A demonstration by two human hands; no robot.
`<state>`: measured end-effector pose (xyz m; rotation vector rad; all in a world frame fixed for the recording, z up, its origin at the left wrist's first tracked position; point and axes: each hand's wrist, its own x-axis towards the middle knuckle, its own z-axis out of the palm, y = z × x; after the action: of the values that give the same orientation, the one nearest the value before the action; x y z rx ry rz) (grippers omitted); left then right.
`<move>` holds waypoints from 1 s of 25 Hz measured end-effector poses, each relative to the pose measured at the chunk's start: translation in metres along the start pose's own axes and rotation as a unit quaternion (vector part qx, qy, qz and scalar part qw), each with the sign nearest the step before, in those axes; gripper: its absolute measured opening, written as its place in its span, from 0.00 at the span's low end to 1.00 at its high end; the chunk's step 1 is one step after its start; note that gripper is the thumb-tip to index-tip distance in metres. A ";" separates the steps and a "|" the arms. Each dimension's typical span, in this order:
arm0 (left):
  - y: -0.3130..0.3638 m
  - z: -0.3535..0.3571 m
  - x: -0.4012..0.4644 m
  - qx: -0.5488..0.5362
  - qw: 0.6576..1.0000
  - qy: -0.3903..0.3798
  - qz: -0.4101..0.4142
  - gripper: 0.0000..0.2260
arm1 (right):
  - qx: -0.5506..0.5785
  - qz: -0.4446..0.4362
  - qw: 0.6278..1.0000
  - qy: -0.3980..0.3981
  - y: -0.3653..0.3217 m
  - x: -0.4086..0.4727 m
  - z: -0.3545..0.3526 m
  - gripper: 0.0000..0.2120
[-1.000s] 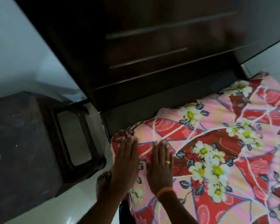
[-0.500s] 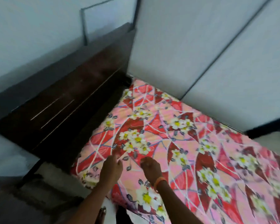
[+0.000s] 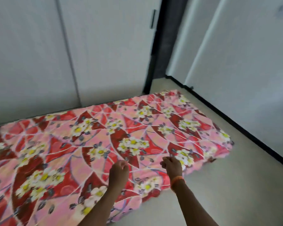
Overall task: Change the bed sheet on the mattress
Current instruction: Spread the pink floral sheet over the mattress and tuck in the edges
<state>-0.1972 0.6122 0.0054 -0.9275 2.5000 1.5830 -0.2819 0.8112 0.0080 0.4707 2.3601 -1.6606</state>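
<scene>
A pink and red floral bed sheet [image 3: 95, 141] lies spread flat over the whole mattress, which is hidden beneath it. The sheet's edge drapes over the near side and the right end. My left hand [image 3: 119, 170] hovers over the sheet near its front edge, fingers curled in with nothing in them. About a hand's width to its right is my right hand [image 3: 172, 165], with an orange band at the wrist. It is curled the same way above the sheet and holds nothing. The picture is motion-blurred.
White wardrobe doors [image 3: 104, 54] stand directly behind the bed. A dark vertical gap [image 3: 160, 46] separates them from a white wall [image 3: 243, 62] with black skirting on the right. Beige floor [image 3: 227, 185] runs along the bed's right end and near side.
The view has swung right from the dark headboard to the foot end of the bed. My hands, flat on the sheet's corner a second ago, have lifted and curled.
</scene>
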 end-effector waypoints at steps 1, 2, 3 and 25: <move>0.029 0.038 0.003 -0.011 1.000 -0.019 0.008 0.08 | 0.023 0.019 0.999 0.024 0.008 0.017 -0.039 0.09; 0.054 0.073 0.007 -0.020 0.999 -0.033 0.009 0.10 | 0.038 0.034 0.998 0.043 0.014 0.032 -0.074 0.09; 0.080 0.105 0.008 -0.024 0.998 -0.048 0.016 0.12 | 0.055 0.048 0.996 0.059 0.017 0.043 -0.106 0.08; 0.570 0.658 0.206 -0.147 0.972 -0.179 0.049 0.05 | 0.179 0.037 0.969 0.165 -0.088 0.524 -0.599 0.08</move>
<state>-0.8321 1.2377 0.0827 -0.4833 2.1328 1.9826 -0.7965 1.4177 0.1020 0.9554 2.2138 -2.1218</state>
